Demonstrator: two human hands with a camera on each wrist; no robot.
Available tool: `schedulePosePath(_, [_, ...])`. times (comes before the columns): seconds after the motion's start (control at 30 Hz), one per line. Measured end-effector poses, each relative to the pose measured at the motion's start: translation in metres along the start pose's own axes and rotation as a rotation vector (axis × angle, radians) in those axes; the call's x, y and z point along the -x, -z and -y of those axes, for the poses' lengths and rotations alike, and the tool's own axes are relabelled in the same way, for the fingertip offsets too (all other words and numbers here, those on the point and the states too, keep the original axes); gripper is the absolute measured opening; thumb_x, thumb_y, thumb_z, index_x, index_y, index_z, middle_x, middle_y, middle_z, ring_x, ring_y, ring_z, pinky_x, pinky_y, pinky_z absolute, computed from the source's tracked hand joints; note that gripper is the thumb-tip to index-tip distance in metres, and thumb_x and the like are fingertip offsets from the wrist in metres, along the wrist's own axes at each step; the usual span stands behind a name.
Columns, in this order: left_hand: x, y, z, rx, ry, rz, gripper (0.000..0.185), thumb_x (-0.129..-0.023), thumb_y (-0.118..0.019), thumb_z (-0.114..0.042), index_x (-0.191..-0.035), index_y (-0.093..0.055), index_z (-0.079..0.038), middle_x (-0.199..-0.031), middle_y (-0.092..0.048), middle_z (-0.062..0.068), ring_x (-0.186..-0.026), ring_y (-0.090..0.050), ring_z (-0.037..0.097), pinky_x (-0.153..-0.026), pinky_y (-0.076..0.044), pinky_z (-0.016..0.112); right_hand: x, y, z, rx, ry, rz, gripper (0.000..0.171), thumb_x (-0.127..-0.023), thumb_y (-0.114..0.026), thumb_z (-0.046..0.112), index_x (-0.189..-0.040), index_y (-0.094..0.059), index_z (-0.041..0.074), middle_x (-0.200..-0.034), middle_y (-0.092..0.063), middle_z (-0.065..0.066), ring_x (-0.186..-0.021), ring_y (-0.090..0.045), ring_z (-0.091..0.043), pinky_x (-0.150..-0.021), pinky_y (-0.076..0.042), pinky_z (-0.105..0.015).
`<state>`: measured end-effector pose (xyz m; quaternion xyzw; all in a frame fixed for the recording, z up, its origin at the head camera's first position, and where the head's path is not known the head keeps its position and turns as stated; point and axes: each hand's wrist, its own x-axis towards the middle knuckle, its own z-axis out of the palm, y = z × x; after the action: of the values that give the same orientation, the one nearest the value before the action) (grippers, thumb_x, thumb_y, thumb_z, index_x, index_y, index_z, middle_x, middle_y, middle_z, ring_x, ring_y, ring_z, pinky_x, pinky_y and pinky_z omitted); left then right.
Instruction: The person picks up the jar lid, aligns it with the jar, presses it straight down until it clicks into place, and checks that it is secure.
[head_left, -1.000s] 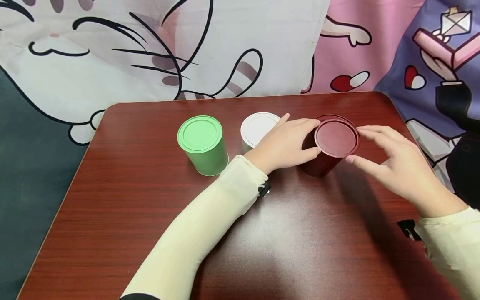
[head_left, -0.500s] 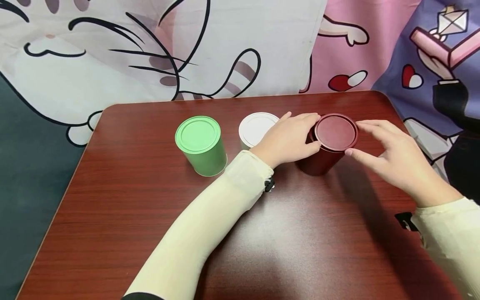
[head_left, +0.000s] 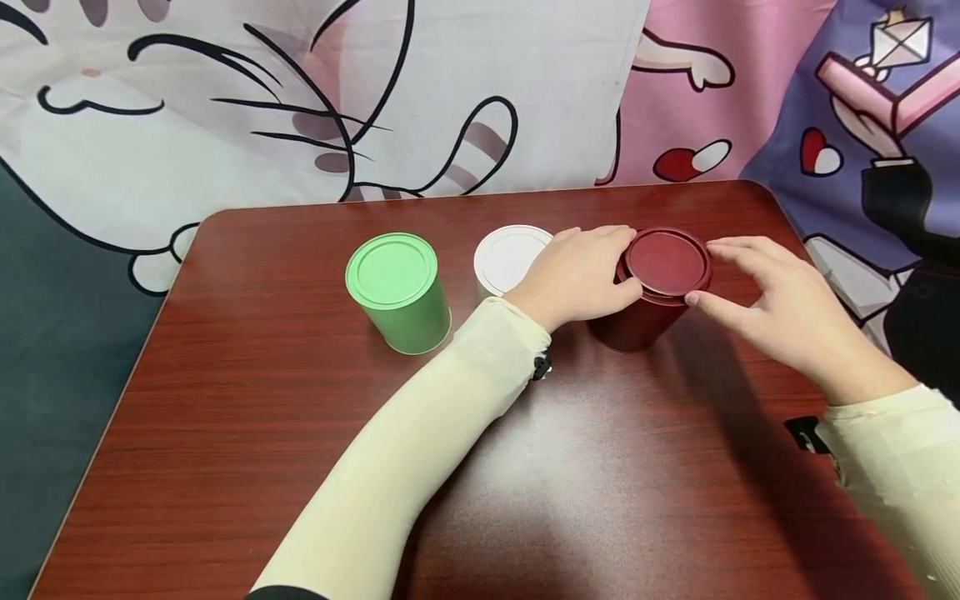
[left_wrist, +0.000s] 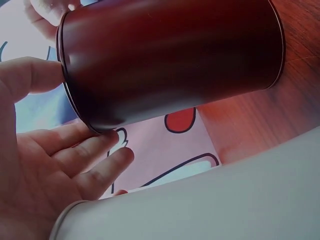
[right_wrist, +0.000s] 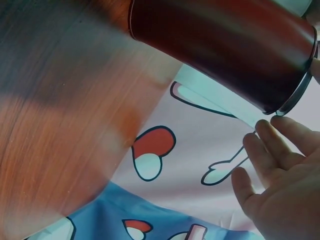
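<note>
The lid (head_left: 667,263), tilted a second ago, is now sitting flat on the dark red tin (head_left: 643,312) standing on the table (head_left: 300,417). The left hand (head_left: 577,275) is curling round the tin's rim, while the right hand (head_left: 780,308) is pinching the lid's edge. No writing is showing.

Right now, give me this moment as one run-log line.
left hand: grips red tin | right hand: fingertips on red lid | green tin, white tin: untouched
</note>
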<state>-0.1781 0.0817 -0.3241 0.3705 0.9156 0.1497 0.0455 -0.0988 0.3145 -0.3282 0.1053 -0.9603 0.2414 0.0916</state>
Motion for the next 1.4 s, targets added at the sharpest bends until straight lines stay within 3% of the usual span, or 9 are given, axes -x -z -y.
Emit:
schedulePosePath(0.13, [-0.001, -0.002, 0.001, 0.008, 0.000, -0.013, 0.045, -0.095, -0.055, -0.044, -0.134, -0.056, -0.021, -0.124, -0.063, -0.012, -0.108, -0.058, 0.003, -0.099, -0.041, 0.029, -0.001, 0.001, 0.000, 0.006, -0.020, 0.027, 0.057, -0.085, -0.079, 0.026, -0.132, -0.061, 0.000, -0.133, -0.056, -0.021, -0.126, -0.049, -0.041, -0.097, -0.037, -0.065])
schedulePosePath(0.33, [-0.002, -0.005, 0.002, 0.034, 0.004, -0.021, 0.047, -0.095, -0.055, -0.045, -0.135, -0.056, -0.020, -0.121, -0.064, -0.011, -0.105, -0.060, 0.005, -0.100, -0.041, 0.031, -0.003, 0.002, 0.002, 0.017, -0.067, 0.064, 0.059, -0.087, -0.077, 0.030, -0.134, -0.059, -0.001, -0.133, -0.055, -0.024, -0.126, -0.048, -0.043, -0.098, -0.036, -0.066])
schedulePosePath(0.53, [-0.002, -0.004, 0.003, 0.013, 0.032, 0.006, 0.056, -0.096, -0.051, -0.043, -0.147, -0.049, -0.019, -0.141, -0.056, -0.007, -0.127, -0.054, 0.009, -0.110, -0.035, 0.031, -0.005, 0.004, 0.005, 0.013, -0.110, 0.104, 0.059, -0.089, -0.075, 0.033, -0.134, -0.058, 0.001, -0.135, -0.053, -0.024, -0.129, -0.046, -0.043, -0.100, -0.034, -0.066])
schedulePosePath(0.63, [-0.003, -0.004, 0.002, 0.002, 0.036, 0.020, 0.058, -0.096, -0.050, -0.042, -0.148, -0.048, -0.017, -0.144, -0.054, -0.005, -0.130, -0.052, 0.009, -0.111, -0.034, 0.030, -0.005, 0.005, 0.006, 0.001, -0.126, 0.115, 0.057, -0.089, -0.075, 0.033, -0.134, -0.058, 0.001, -0.136, -0.053, -0.024, -0.130, -0.045, -0.043, -0.101, -0.033, -0.066])
schedulePosePath(1.13, [-0.002, -0.005, 0.003, 0.038, 0.039, -0.014, 0.056, -0.095, -0.053, -0.043, -0.144, -0.049, -0.017, -0.136, -0.058, -0.005, -0.121, -0.056, 0.009, -0.108, -0.036, 0.032, -0.003, 0.000, 0.009, -0.021, -0.133, 0.031, 0.047, -0.090, -0.076, 0.031, -0.126, -0.065, 0.004, -0.133, -0.057, -0.020, -0.127, -0.048, -0.039, -0.099, -0.035, -0.062])
schedulePosePath(1.4, [-0.002, -0.004, 0.003, 0.026, 0.043, -0.006, 0.055, -0.096, -0.052, -0.043, -0.143, -0.051, -0.017, -0.137, -0.057, -0.005, -0.124, -0.054, 0.009, -0.108, -0.037, 0.033, -0.003, 0.002, 0.010, -0.026, -0.142, 0.030, 0.047, -0.091, -0.075, 0.031, -0.127, -0.064, 0.004, -0.135, -0.056, -0.021, -0.129, -0.046, -0.040, -0.101, -0.034, -0.063])
